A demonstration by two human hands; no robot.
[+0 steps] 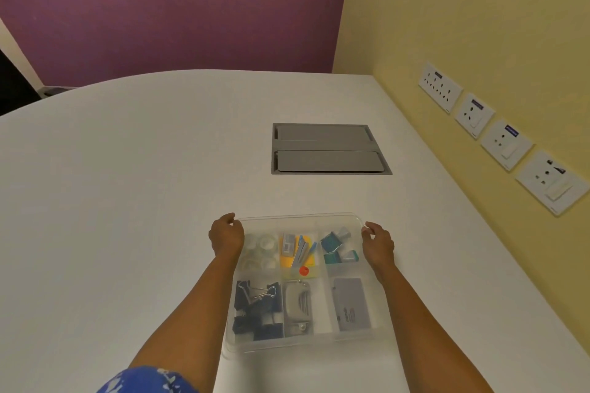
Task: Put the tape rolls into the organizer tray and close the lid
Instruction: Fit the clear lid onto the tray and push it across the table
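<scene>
A clear plastic organizer tray [242, 346] lies on the white table in front of me, with its clear lid [300, 219] lying over it. Several clear tape rolls [263, 250] sit in the far left compartment, seen through the lid. My left hand [226, 237] grips the lid's far left corner. My right hand [377, 241] grips its far right corner. Other compartments hold black binder clips [255, 306], yellow notes and staples [297, 252], teal clips [335, 247], a grey punch [297, 301] and a grey box [351, 303].
A grey cable hatch [329, 148] is set flush into the table beyond the tray. A yellow wall with several white sockets [498, 140] runs along the right edge. A purple wall stands behind the table's curved far edge.
</scene>
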